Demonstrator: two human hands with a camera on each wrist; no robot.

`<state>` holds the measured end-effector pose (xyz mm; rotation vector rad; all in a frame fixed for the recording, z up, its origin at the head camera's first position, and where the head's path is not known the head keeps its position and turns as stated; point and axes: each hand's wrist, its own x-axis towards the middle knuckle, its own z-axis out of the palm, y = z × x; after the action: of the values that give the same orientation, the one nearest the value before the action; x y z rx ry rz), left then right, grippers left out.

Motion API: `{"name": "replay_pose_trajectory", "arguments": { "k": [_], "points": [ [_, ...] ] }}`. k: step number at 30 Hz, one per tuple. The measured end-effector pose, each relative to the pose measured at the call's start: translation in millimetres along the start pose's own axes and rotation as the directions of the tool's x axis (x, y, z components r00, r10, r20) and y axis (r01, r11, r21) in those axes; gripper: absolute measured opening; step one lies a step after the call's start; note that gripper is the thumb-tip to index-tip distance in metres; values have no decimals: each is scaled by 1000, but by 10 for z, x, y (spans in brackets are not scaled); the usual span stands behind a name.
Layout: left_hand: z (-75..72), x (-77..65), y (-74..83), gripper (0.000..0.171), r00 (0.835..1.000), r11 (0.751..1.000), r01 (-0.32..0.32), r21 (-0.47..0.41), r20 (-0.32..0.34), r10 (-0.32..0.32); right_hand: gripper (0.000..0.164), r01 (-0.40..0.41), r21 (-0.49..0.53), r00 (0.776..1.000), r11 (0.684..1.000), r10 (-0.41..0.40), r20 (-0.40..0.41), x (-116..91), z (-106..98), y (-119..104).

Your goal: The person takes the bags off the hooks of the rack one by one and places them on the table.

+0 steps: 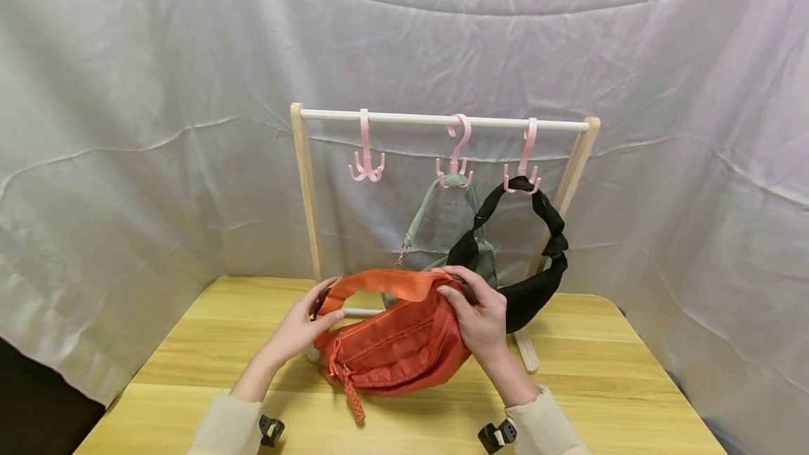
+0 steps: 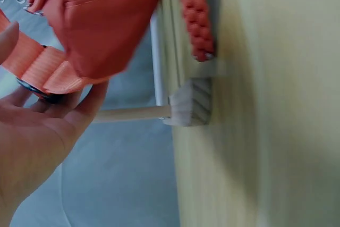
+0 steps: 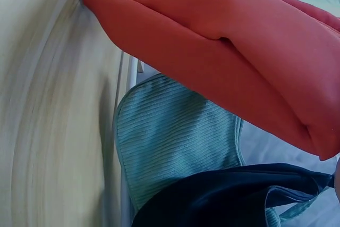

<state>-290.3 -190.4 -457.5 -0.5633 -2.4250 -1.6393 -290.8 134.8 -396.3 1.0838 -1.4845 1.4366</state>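
A red belt bag (image 1: 398,353) with an orange webbing strap (image 1: 379,282) is held up between both hands, above the front of the table. My left hand (image 1: 293,328) grips the strap at the bag's left end, thumb in front and fingers behind; a dark buckle (image 2: 42,93) shows there in the left wrist view. At the bag's upper right end, my right hand (image 1: 483,316) pinches the strap and fabric. A braided zipper pull (image 1: 354,399) dangles from the bag's left side. In the right wrist view, the bag's smooth underside (image 3: 212,51) hides most of the right hand.
Behind the bag stands a wooden rack with a white rail (image 1: 404,118). Three pink hooks hang on it: the left hook (image 1: 366,160) is bare, the middle one carries a green ribbed bag (image 3: 175,131), the right one a black bag (image 1: 537,293). Grey curtains surround the table (image 1: 588,385).
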Motion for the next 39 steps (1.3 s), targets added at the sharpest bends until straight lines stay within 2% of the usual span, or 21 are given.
{"name": "replay_pose_trajectory", "arguments": {
  "k": [5,10,14,18,25,31,34,39],
  "points": [
    [-18,-84,-73,76,1000,998,-18,-68,16,19,29,-13,-11,999,1000,13,-37,-17,-19,4],
    [-21,-153,-103,87,1000,995,-11,-100,26,14,29,-3,26,998,1000,5,-63,-22,-18,-1],
    [-20,-195,-125,92,999,994,-9,-109,33,13,28,-16,-15,995,1000,15,-99,-43,-19,5],
    [-24,-221,-151,87,999,994,-21,-105,29,24,29,-52,-91,988,994,38,-150,-82,-34,25],
    [-45,-265,-145,76,999,989,23,-147,32,-19,34,-149,-178,971,973,110,-212,-151,-77,53],
    [-72,-286,-108,67,1000,987,16,-159,-1,-17,36,-183,-157,963,971,144,-229,-188,-116,66],
    [-93,-296,-83,63,999,990,-9,-138,-37,4,36,-201,-156,959,967,162,-232,-200,-131,62],
    [-149,-320,-33,57,996,995,-37,-96,-86,29,36,-274,-153,943,950,233,-238,-228,-145,42]
  ]
}}
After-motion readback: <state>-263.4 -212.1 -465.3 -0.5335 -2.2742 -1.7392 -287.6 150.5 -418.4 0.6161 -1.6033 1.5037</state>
